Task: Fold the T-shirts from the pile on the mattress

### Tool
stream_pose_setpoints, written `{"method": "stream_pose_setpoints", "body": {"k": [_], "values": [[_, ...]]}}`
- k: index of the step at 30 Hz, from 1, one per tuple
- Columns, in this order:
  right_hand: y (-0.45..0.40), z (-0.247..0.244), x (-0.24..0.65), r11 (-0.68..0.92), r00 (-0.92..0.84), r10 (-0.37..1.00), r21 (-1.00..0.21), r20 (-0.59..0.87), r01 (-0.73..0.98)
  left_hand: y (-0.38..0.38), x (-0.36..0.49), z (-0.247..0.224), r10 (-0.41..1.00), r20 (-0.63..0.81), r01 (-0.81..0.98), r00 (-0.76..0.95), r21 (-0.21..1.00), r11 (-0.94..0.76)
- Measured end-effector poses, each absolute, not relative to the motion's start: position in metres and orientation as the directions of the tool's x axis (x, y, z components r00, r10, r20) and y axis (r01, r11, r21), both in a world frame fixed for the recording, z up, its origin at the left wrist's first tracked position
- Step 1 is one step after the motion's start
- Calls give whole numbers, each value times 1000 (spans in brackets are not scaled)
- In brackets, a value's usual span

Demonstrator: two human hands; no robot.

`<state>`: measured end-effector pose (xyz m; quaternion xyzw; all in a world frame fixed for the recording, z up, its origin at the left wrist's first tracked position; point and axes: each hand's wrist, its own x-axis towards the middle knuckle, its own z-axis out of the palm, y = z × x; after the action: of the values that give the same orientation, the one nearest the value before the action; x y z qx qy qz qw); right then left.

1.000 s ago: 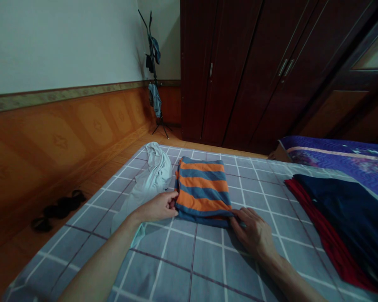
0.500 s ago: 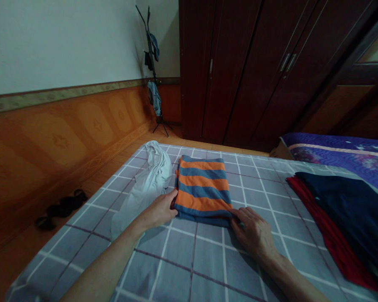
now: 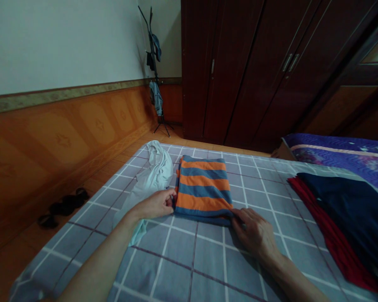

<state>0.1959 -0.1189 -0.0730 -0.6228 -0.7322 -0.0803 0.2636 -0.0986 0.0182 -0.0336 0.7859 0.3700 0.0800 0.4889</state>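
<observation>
A striped shirt [image 3: 204, 184], orange and grey-blue, lies folded into a neat rectangle on the checked bedsheet [image 3: 208, 260]. At its left edge my left hand [image 3: 157, 203] is closed, the curled fingertips pinching the fabric near the front left corner. My right hand [image 3: 255, 233] grips the near right corner between thumb and fingers, the other fingers bent over it. Just left of the shirt, partly behind my left hand, lies a crumpled pale garment [image 3: 157, 167], running down toward my forearm.
Dark blue and red folded clothes [image 3: 343, 209] lie to the right on the bed. A purple bedcover [image 3: 340, 147] is beyond them. Behind stand a dark wardrobe [image 3: 233, 75] and a coat rack [image 3: 156, 71]. Black items [image 3: 64, 205] lie on the floor at left.
My left hand's fingers have curled in more at the shirt's left edge, and the hand sits slightly higher. The right hand keeps its hold on the corner.
</observation>
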Motion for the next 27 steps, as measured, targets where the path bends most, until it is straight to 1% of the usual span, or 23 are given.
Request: {"method": "stream_pose_setpoints", "body": {"k": [3,5,9,14,18,23,25,27], "values": [[-120,-71,195,220,-99,875,-207,474,953,19,-101,-30,592,-280,504,756,826,-253],[-120,-72,195,225,-108,876,-201,470,953,19,-101,-28,550,-314,498,774,838,-222],[-119,-74,196,228,-116,878,-192,464,955,18,-96,-33,624,-330,524,708,838,-152],[-119,-77,196,226,-113,868,-181,483,957,18,-98,-35,672,-313,560,671,808,-184],[-120,-76,196,237,-128,870,-176,476,955,21,-105,-33,632,-351,577,691,794,-191],[-121,-71,194,238,-119,883,-215,453,947,23,-106,-39,588,-407,625,699,748,-224],[-122,-69,194,249,-126,885,-227,448,942,22,-105,-38,620,-400,656,675,710,-257],[-123,-67,194,259,-134,888,-237,441,936,20,-101,-34,712,-313,693,629,640,-331]]}}
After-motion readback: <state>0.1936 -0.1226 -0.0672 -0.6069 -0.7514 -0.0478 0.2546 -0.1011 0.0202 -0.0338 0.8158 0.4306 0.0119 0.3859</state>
